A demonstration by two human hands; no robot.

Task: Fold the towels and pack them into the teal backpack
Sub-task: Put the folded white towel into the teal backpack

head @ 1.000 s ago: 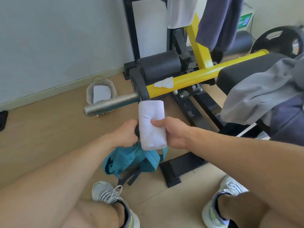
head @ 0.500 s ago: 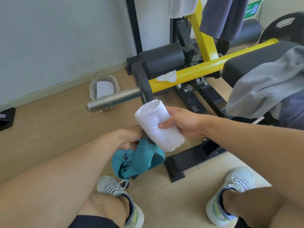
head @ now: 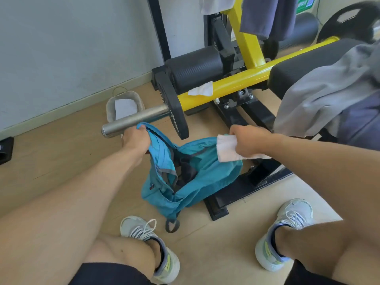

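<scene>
The teal backpack (head: 197,182) hangs between my feet, its mouth pulled open and dark inside. My left hand (head: 136,139) grips the left edge of the opening and lifts it. My right hand (head: 248,144) holds a folded white towel (head: 227,150) at the right rim of the opening, and seems to pinch the rim along with it. A grey towel (head: 320,97) lies draped over the black bench pad on the right. A dark blue towel (head: 265,15) and a white one (head: 216,4) hang from the yellow frame at the top.
A yellow and black gym machine (head: 246,79) stands ahead, its steel bar end (head: 133,122) poking out just beyond my left hand. A small grey basket (head: 123,105) holding a white cloth sits by the wall. A white tissue (head: 202,91) lies on the yellow beam.
My hands have moved apart and spread the backpack's mouth wide. The white towel went from upright above the bag to the bag's right rim.
</scene>
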